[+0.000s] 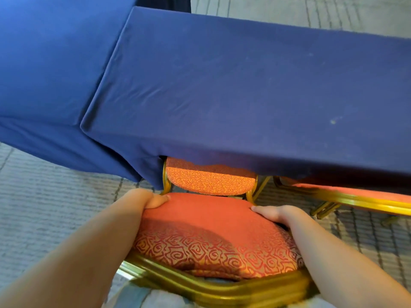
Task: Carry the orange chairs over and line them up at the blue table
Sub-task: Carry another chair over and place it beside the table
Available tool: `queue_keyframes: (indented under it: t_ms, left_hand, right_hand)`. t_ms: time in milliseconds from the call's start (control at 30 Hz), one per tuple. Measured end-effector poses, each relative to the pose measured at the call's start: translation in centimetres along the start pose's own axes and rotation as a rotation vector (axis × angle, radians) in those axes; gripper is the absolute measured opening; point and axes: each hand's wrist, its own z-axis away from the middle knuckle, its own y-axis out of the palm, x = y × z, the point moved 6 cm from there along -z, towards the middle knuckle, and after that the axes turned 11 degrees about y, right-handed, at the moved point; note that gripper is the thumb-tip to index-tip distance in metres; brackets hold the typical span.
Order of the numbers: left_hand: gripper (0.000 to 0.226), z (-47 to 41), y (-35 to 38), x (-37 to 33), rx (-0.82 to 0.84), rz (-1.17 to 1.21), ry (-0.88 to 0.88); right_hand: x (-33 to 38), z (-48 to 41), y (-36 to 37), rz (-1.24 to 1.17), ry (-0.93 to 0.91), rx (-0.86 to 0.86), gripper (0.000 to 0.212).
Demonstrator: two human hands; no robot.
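Closest to you, at 6 o'clock: the gold frame [200, 285] of the orange chair [206, 230] you hold, seat cushion facing up, red swirl pattern on its near half.

Far left, 9 to 11 o'clock: a second blue-covered table [49, 63], brighter blue, cloth hanging to the grey striped carpet [44, 196].

Your left hand [151, 200], about 7 o'clock from centre, grips the seat's left far corner. The thumb is on top of the cushion and the fingers curl round the edge, out of sight.

Centre, 12 o'clock: the blue table [244, 96], dark cloth, filling most of the upper frame. Its near hem hangs just above a patterned orange panel [209, 183] with gold tubing on both sides. The panel touches the far edge of the seat; you cannot tell if it is this chair's backrest.

Your right hand [275, 214], about 5 o'clock, holds the seat's right far corner, thumb on the cushion and fingers wrapped under the edge.

Right, 3 to 4 o'clock: another orange chair [355, 194] with a gold rim, partly under the blue table's hem and well apart from your right hand.
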Motion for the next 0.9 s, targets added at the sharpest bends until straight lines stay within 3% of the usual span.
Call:
queue_keyframes:
  t_ms: [133,300,400,567,900]
  left_hand:
    - [0.081,-3.0,-3.7,-1.2,0.018,0.087,-0.006]
    - [0.077,-5.8,-7.7,-2.2,-0.065,0.034,0.049]
    - [0.071,-7.1,-8.6,-3.3,-0.074,0.004,0.108]
    - [0.057,-7.9,-9.4,-5.5,-0.123,-0.043,0.24]
    - [0.071,-4.3,-10.4,-5.6,-0.044,0.022,0.107]
  right_hand:
    - [2.4,-2.1,-4.3,-0.03,0.024,-0.022,0.082]
    - [5.1,-1.3,-6.8,-0.08,-0.098,-0.071,0.053]
    - [6.3,-2.4,-8.9,-0.066,-0.216,-0.195,0.049]
    - [7.2,-3.8,-10.4,-0.012,-0.257,-0.263,0.054]
    - [7.8,-0.3,-9.6,0.141,-0.167,-0.209,0.066]
